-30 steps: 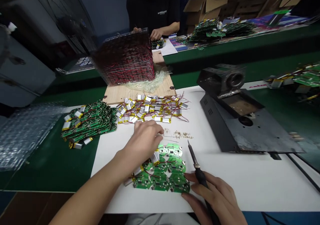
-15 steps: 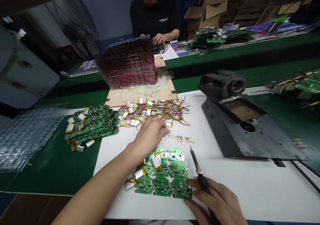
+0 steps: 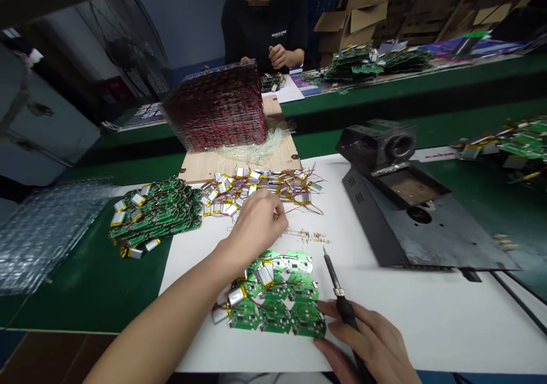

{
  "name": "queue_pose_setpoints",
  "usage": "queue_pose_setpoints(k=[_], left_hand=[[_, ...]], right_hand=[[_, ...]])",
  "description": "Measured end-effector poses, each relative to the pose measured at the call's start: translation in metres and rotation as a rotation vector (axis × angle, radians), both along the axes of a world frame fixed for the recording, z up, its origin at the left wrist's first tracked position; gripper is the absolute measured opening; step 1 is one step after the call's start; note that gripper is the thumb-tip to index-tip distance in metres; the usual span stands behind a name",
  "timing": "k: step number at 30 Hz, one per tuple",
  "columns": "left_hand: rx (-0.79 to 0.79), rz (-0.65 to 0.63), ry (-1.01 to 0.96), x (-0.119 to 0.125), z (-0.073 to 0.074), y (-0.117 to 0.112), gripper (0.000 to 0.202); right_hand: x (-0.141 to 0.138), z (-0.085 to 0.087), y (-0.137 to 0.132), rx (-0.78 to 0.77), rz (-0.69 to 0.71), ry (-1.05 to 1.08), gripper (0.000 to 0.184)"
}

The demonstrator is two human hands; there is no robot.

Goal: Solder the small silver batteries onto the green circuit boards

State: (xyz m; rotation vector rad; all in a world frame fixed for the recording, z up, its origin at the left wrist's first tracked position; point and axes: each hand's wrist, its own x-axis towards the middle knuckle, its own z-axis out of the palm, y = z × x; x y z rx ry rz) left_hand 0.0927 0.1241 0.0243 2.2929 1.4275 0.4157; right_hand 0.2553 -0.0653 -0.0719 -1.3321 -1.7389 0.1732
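My right hand grips a soldering iron, its tip pointing away from me, beside a green circuit board panel. Its fingers are at the panel's right edge. Several silver battery cells with yellow ends and thin wires lie on the panel's left part. My left hand is at the near edge of a heap of loose battery cells. Thumb and fingers are closed on a battery cell, mostly hidden, with a bit of yellow showing between them.
A stack of circuit boards stands left, beside bubble wrap. On the right is a dark metal stand. Solder-like bits lie on the white sheet. Behind, a block of red-wired packs rests on a wooden board; a co-worker sits opposite.
My left hand has closed on the cell that lay by its fingertips and drawn it slightly nearer. My right hand with the iron has hardly moved. The co-worker's hand has lifted from the boards.
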Motion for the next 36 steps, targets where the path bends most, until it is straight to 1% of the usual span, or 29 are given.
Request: queue_pose_setpoints(k=[2, 5, 7, 9, 12, 14, 16, 20, 24, 28, 30, 32, 34, 36], left_hand=[[-0.040, -0.018, -0.064, -0.013, 0.010, -0.016, 0.011], [-0.208, -0.045, -0.244, -0.027, 0.017, -0.048, 0.013], [-0.239, -0.067, -0.318, -0.033, 0.015, -0.068, 0.013], [-0.243, -0.080, -0.335, -0.034, 0.011, -0.084, 0.013], [-0.264, -0.087, -0.328, -0.034, 0.004, -0.098, 0.014], [-0.281, -0.089, -0.320, -0.033, 0.002, -0.104, 0.014], [-0.307, -0.089, -0.322, -0.034, 0.002, -0.108, 0.013], [-0.374, -0.102, -0.382, -0.035, 0.000, -0.116, 0.017], [-0.401, -0.078, -0.458, -0.033, -0.007, -0.124, 0.015], [-0.388, -0.021, -0.500, -0.033, -0.015, -0.129, 0.013], [-0.386, -0.022, -0.483, -0.034, -0.016, -0.130, 0.012], [-0.367, -0.036, -0.454, -0.034, -0.016, -0.131, 0.012], [-0.324, -0.048, -0.442, -0.034, -0.015, -0.131, 0.011], [-0.246, -0.037, -0.438, -0.032, -0.015, -0.130, 0.012]], right_hand=[[-0.003, 0.002, 0.002, 0.003, -0.023, 0.045, 0.018], [-0.010, 0.010, 0.008, -0.013, -0.094, 0.200, 0.009], [-0.014, 0.021, 0.014, -0.057, -0.140, 0.294, 0.009], [-0.019, 0.033, 0.019, -0.116, -0.165, 0.342, 0.014], [-0.026, 0.046, 0.025, -0.174, -0.144, 0.420, 0.027], [-0.030, 0.051, 0.025, -0.183, -0.111, 0.503, 0.028], [-0.032, 0.053, 0.024, -0.187, -0.080, 0.575, 0.024], [-0.033, 0.058, 0.022, -0.207, -0.027, 0.638, 0.017], [-0.029, 0.061, 0.022, -0.201, 0.057, 0.670, 0.013], [-0.024, 0.054, 0.022, -0.207, 0.071, 0.661, 0.011], [-0.021, 0.047, 0.022, -0.229, 0.070, 0.619, 0.007], [-0.020, 0.043, 0.022, -0.217, 0.079, 0.568, 0.001], [-0.020, 0.041, 0.023, -0.181, 0.097, 0.545, 0.005], [-0.019, 0.041, 0.022, -0.159, 0.096, 0.527, 0.012]])
